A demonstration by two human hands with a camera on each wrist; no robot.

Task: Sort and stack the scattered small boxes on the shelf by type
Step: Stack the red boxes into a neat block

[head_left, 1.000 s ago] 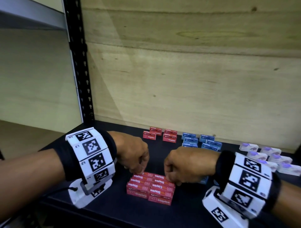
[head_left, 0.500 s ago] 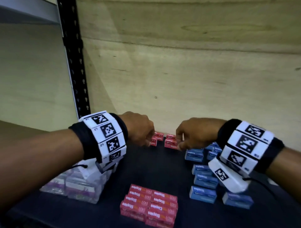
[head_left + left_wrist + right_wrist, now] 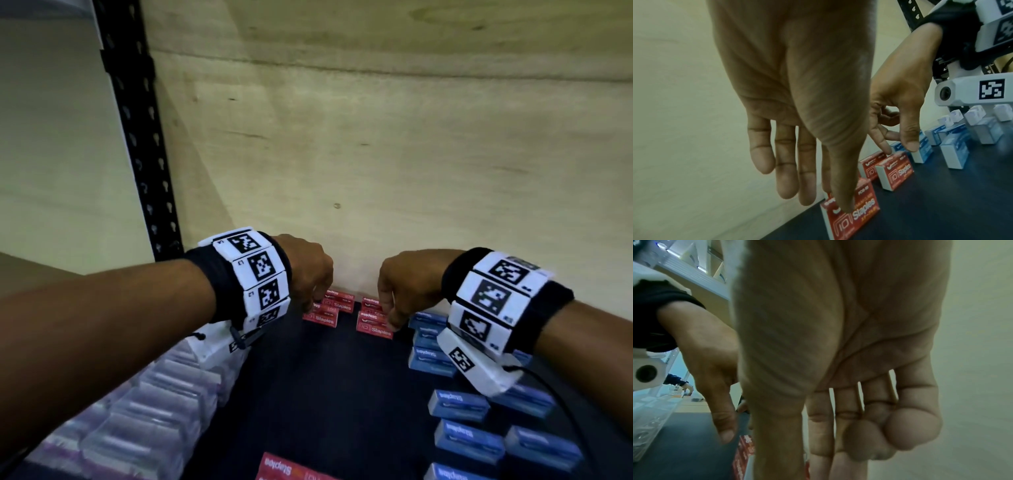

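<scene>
Four red staples boxes (image 3: 342,313) sit at the far edge of the shelf (image 3: 329,394) against the plywood back wall (image 3: 376,154), in two pairs. Left hand (image 3: 310,270) reaches down on the left pair, fingers straight and relaxed, thumb tip touching a box, nothing gripped. Right hand (image 3: 404,286) is over the right pair, fingers loose; grip not closed as far as visible. A finished red stack (image 3: 291,469) lies at the near edge. Blue boxes (image 3: 462,404) remain scattered on the right, clear boxes (image 3: 144,411) on the left. Roughly midway; reds nearly gathered, blues unsorted.
</scene>
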